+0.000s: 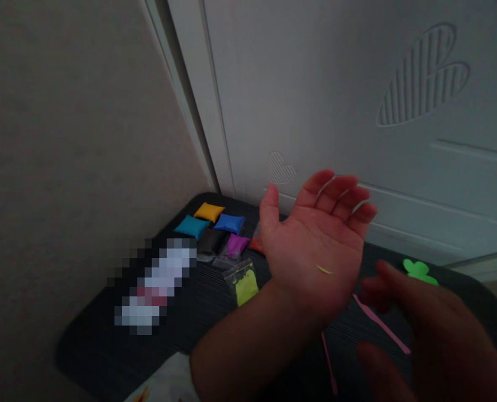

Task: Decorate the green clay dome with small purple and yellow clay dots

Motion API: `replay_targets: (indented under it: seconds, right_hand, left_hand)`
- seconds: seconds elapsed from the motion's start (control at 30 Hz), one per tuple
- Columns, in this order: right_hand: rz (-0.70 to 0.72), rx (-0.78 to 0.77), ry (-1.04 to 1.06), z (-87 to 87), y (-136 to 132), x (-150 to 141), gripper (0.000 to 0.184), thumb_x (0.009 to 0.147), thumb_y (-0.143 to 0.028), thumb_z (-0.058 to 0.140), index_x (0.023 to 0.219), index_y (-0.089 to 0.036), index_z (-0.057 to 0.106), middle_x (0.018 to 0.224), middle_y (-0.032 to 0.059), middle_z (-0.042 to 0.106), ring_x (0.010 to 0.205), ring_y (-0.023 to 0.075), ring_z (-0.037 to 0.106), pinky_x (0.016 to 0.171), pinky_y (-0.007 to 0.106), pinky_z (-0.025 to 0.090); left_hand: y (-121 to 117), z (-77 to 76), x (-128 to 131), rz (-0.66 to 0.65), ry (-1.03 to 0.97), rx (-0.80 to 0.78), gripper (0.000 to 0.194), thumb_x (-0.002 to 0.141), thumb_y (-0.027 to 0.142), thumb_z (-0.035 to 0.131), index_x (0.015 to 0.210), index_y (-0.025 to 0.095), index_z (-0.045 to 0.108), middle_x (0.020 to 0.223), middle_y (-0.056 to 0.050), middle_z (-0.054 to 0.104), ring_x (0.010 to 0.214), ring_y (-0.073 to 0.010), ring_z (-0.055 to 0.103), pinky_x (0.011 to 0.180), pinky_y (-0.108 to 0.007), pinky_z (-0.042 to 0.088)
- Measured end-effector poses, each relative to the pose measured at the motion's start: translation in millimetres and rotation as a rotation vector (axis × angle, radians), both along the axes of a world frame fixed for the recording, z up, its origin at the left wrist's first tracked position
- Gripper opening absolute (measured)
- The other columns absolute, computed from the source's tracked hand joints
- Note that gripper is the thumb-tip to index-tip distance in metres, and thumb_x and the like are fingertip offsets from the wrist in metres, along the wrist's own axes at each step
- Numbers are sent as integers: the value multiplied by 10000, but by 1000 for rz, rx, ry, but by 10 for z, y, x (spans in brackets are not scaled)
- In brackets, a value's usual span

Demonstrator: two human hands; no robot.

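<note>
Yellow strand [324,270], likely modelling clay: I judge thinning done, joining to any other piece not yet. It lies on the lower palm of the left hand [311,243], toward the little-finger side, below that hand's fingers [314,190], which curl lightly and grip nothing. Right hand [436,324], blurred, is close by, not touching the strand; I read thumb and fingers as apart.

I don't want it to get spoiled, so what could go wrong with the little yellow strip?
The yellow strip lies loose on the open left hand, so it might slide off if that palm tips. It looks very thin, so the right hand could squash it by pressing too hard.
</note>
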State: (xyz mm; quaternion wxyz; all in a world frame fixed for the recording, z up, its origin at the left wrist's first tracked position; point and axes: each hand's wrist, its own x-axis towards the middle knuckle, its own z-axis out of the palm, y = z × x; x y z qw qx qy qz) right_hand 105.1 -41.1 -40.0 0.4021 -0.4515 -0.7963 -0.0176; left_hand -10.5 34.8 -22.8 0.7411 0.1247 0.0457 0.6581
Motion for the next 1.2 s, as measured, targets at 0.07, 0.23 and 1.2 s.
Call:
replay_targets:
  seconds: [0.07, 0.23, 1.2]
  right_hand:
    - [13, -37, -10, 39, 36, 138, 375, 756, -230, 562, 1126, -204, 508, 939, 51, 574, 818, 169, 579, 663, 270, 508]
    - [22, -523, -269, -92, 238, 335, 174, 823, -296, 504, 953, -223, 593, 803, 5, 642, 652, 115, 614, 531, 208, 477]
    - [-326, -1098, -491, -1233, 262, 1145, 215, 877, -322, 458, 886, -138, 568, 812, 23, 602, 662, 100, 568, 615, 269, 485]
  left_hand:
    - [38, 10, -70, 60, 31, 35, 504, 833, 571, 233, 829, 232, 605, 909, -23, 643, 1094, -249, 525, 843, -359, 426]
    - [143, 37, -258, 198, 59, 49, 522, 849, 546, 194, 818, 222, 602, 957, -41, 641, 1092, -237, 522, 816, -333, 452]
    - [-29, 133, -238, -147, -19, -71, 512, 854, 537, 184, 1013, 222, 555, 1269, 2, 521, 1261, -207, 381, 983, -361, 386]
